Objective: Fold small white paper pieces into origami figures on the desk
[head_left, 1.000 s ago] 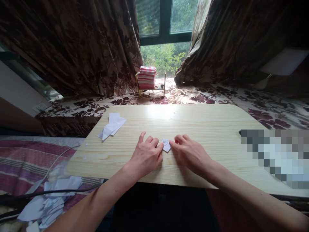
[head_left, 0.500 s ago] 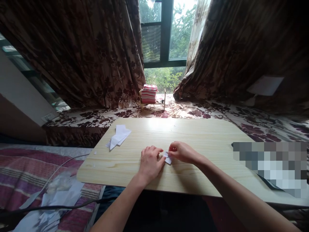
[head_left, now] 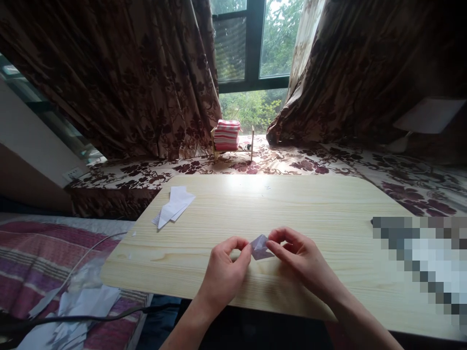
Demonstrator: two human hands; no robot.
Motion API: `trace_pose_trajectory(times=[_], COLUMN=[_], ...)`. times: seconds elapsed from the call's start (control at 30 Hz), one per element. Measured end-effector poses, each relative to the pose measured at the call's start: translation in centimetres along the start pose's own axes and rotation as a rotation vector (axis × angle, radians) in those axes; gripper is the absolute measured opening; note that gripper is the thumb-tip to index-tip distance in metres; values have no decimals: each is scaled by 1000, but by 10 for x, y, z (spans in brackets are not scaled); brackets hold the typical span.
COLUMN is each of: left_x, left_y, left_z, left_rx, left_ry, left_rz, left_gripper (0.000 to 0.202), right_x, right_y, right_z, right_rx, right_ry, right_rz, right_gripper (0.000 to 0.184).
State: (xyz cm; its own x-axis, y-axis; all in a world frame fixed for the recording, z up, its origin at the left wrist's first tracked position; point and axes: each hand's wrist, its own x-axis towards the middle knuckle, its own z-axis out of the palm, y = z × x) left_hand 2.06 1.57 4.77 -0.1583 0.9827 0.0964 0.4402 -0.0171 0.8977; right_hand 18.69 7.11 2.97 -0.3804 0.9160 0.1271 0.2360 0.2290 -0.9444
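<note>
A small folded piece of paper [head_left: 260,248], greyish in shadow, is held up between my two hands over the wooden table [head_left: 219,209]. My left hand [head_left: 228,270] pinches its left corner between thumb and forefinger. The right-hand edge is pinched by the thumb and fingers of my right hand [head_left: 297,250]. Fine creases on the paper are too small to make out. Farther off on the table's left side lie white folded paper pieces [head_left: 176,205], partly overlapping.
Tiny paper scraps [head_left: 267,187] lie near the table's far edge. A blurred-out object covers the right end. Left of the table, a bed [head_left: 32,253] carries loose papers [head_left: 89,301] and a dark cable [head_left: 120,311]. A small rack with folded striped cloths [head_left: 226,135] stands by the window.
Both hands have lifted the folded paper off the tabletop and come nearer to me. My left hand went from lying spread beside it to pinching its corner. The view has shifted slightly.
</note>
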Motion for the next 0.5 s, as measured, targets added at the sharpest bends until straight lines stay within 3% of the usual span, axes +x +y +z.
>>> trace_pose_trajectory(times=[0.07,0.13,0.2,0.5], left_x=[1,3,4,3], left_y=[3,7,10,17], left_z=[1,2,3,6], left_rx=[-10,-2,-3,-71], left_ry=[-18,-23,-22,-40], left_rz=[-11,2,10,-10], left_gripper=[18,17,15,15], right_x=[-3,-5,-4,-4], right_y=[-4,-7,-9,-15], right_z=[-4,-8,-11,-16], right_rx=[-42,-84,-122,-126], right_ry=[9,-29,-77,-112], right_rz=[-147,-281,-352,-324], right_gripper=[14,23,24,11])
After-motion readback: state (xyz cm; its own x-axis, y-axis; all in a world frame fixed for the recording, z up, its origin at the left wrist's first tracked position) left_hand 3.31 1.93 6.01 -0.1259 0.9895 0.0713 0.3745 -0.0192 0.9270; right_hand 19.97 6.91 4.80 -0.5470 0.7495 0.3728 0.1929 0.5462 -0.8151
